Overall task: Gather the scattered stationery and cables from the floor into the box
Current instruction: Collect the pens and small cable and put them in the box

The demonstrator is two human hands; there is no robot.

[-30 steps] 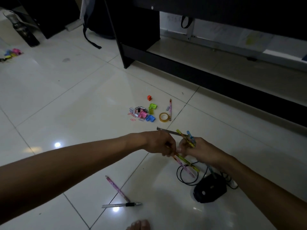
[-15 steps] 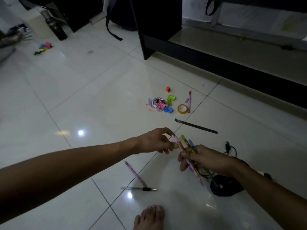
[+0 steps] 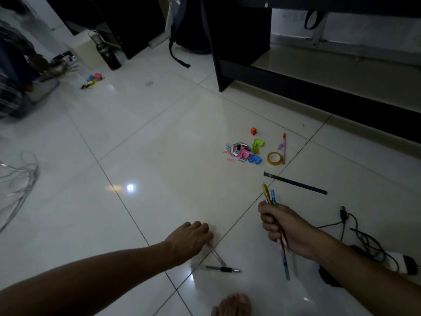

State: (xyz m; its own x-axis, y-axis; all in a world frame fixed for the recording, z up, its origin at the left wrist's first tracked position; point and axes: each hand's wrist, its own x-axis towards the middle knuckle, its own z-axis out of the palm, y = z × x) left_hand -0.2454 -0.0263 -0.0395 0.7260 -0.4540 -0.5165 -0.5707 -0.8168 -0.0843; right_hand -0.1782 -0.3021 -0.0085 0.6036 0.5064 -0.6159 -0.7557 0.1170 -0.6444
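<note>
Stationery is spread over the white tiled floor [image 3: 159,137]; no box shows in this view. Right hand [image 3: 284,226] is fisted around a bundle of pencils [image 3: 270,196], tips sticking up past the thumb side, tails hanging down below the palm toward the near edge. Left hand [image 3: 191,238] is down at the floor, palm down, fingers curled over the far end of a pink pencil [image 3: 217,256]; whether they actually pinch it can't be told, the fingertips are hidden. Pink pencil runs diagonally toward the near right, its near end just beside a pen [image 3: 224,269] with a black grip lying flat, tip pointing right.

Farther out, right of centre: a dark ruler [image 3: 295,182] lying flat, just beyond the pencil tips. Beyond that a tape roll [image 3: 275,158], touching or just beside another pencil [image 3: 284,148] lying nearly front to back. Left of the tape a small pile of coloured clips and staples [image 3: 242,151], with an orange sharpener [image 3: 253,131] a bit farther off.

Right side, near: black cables [image 3: 362,233] in a loose tangle, partly behind the right forearm, with a dark blurry object by the arm, too unclear to name. Far left: a second small heap of coloured bits [image 3: 93,79] near a dark bottle [image 3: 107,53]. Bare toes [image 3: 232,304] at the near edge.
</note>
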